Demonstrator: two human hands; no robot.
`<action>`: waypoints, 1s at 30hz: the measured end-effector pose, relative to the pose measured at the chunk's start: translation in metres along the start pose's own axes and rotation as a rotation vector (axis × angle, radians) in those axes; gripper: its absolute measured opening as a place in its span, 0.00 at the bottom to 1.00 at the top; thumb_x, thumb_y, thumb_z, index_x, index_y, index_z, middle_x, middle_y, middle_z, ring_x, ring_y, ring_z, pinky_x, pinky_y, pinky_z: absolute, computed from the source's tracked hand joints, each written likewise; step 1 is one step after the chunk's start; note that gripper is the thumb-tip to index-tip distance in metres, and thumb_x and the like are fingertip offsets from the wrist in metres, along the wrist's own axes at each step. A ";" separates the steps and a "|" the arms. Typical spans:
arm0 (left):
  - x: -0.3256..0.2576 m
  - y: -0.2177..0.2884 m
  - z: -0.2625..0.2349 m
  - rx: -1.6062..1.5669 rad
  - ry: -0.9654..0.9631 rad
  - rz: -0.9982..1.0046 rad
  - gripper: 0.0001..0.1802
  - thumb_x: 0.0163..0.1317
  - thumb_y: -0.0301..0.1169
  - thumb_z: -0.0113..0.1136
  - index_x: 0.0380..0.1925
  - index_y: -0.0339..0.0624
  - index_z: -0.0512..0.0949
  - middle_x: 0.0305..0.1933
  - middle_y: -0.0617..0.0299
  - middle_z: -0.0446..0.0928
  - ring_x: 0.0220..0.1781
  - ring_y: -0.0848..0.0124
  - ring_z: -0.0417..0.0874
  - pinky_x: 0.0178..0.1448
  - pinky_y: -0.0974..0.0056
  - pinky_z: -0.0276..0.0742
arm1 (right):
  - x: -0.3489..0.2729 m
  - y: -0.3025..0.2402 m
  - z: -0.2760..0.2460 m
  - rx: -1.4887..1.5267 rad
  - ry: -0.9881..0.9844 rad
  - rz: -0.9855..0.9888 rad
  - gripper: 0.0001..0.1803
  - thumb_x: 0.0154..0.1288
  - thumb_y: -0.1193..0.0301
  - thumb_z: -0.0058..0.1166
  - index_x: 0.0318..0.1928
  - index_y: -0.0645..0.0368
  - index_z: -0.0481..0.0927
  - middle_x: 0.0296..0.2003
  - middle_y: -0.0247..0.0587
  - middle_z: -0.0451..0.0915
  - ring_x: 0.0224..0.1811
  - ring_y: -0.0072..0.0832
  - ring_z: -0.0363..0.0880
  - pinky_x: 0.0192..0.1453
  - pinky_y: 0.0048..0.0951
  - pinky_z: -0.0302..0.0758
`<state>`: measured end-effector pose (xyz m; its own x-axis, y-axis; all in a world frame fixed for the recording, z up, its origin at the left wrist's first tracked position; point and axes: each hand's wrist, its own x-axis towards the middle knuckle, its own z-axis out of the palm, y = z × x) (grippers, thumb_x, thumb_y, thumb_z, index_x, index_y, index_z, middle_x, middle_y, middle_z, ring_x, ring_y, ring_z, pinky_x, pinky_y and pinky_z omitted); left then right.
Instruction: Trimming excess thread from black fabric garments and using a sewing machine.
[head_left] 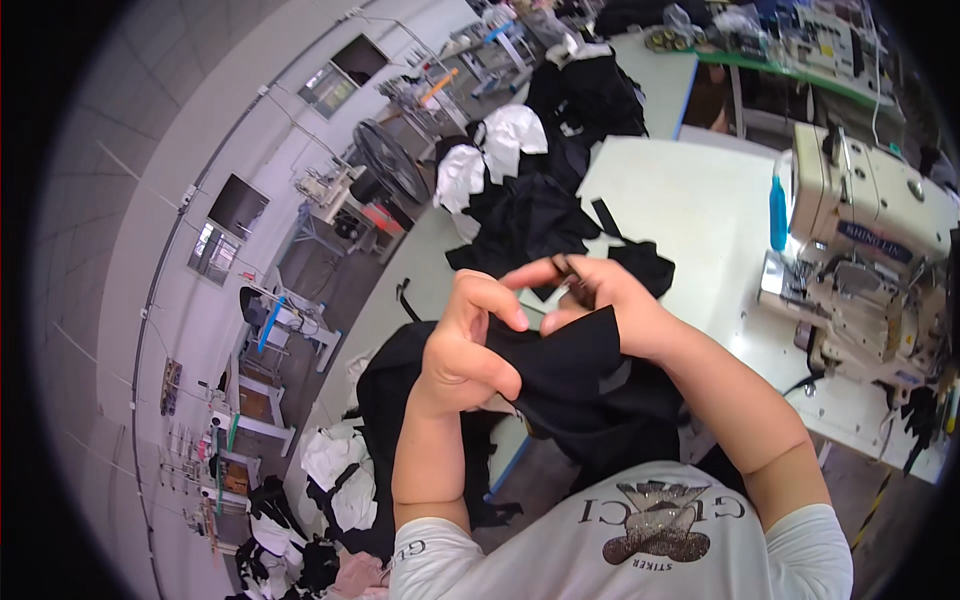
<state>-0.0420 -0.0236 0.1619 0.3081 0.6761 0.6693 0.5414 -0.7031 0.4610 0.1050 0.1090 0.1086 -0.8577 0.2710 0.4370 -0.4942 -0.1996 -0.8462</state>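
A piece of black fabric [565,362] hangs between my hands, in front of my body, its lower part draping toward my lap. My left hand [462,345] is closed on the fabric's left edge, with thumb and fingers curled in. Close by on the right, my right hand [615,300] is bent toward the left one, fingers curled around a small dark metallic tool [579,290]; its exact kind is hard to make out. The fingertips of both hands nearly meet above the cloth's upper edge.
An overlock-type sewing machine [865,260] stands on the white table [690,190] at right, with a blue bottle-like item [778,212] beside it. Heaped black garments [525,220] and white cloth pieces [513,138] lie beyond my hands. More cloth [340,470] is piled at left.
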 end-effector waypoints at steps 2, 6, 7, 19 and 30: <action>0.001 0.007 -0.011 0.061 0.035 -0.023 0.07 0.25 0.27 0.68 0.09 0.53 0.79 0.43 0.64 0.69 0.49 0.63 0.67 0.51 0.63 0.63 | 0.023 -0.006 0.006 0.055 -0.212 -0.042 0.28 0.57 0.68 0.64 0.57 0.65 0.73 0.44 0.36 0.81 0.36 0.13 0.76 0.38 0.15 0.68; -0.004 0.008 -0.038 0.122 0.109 -0.002 0.08 0.26 0.25 0.68 0.09 0.53 0.80 0.42 0.65 0.68 0.48 0.65 0.69 0.51 0.64 0.63 | 0.041 -0.023 0.014 -0.101 -0.207 0.264 0.22 0.66 0.60 0.57 0.52 0.65 0.77 0.39 0.34 0.81 0.38 0.15 0.74 0.44 0.20 0.71; -0.002 0.006 -0.047 0.084 0.095 0.035 0.07 0.27 0.25 0.68 0.09 0.52 0.80 0.43 0.64 0.68 0.48 0.66 0.69 0.50 0.65 0.63 | 0.048 -0.019 0.021 -0.166 -0.216 0.251 0.21 0.65 0.60 0.59 0.49 0.65 0.79 0.37 0.33 0.81 0.35 0.12 0.73 0.39 0.18 0.70; -0.075 -0.040 -0.014 -0.432 0.883 -0.347 0.38 0.47 0.43 0.75 0.54 0.42 0.65 0.51 0.62 0.70 0.46 0.73 0.73 0.52 0.66 0.72 | 0.114 -0.059 0.064 -0.734 0.263 0.186 0.08 0.52 0.74 0.66 0.32 0.61 0.80 0.24 0.25 0.76 0.24 0.11 0.69 0.27 0.15 0.64; -0.112 -0.051 0.040 0.819 0.894 -0.538 0.21 0.44 0.21 0.55 0.44 0.36 0.72 0.45 0.49 0.73 0.49 0.51 0.73 0.55 0.52 0.70 | 0.109 -0.121 0.059 -0.833 0.428 -0.146 0.12 0.52 0.74 0.66 0.36 0.64 0.79 0.27 0.27 0.76 0.27 0.13 0.71 0.33 0.16 0.68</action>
<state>-0.0729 -0.0549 0.0398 -0.5386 0.2283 0.8110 0.8425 0.1537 0.5163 0.0633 0.1069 0.2769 -0.5888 0.5957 0.5464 -0.1899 0.5551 -0.8098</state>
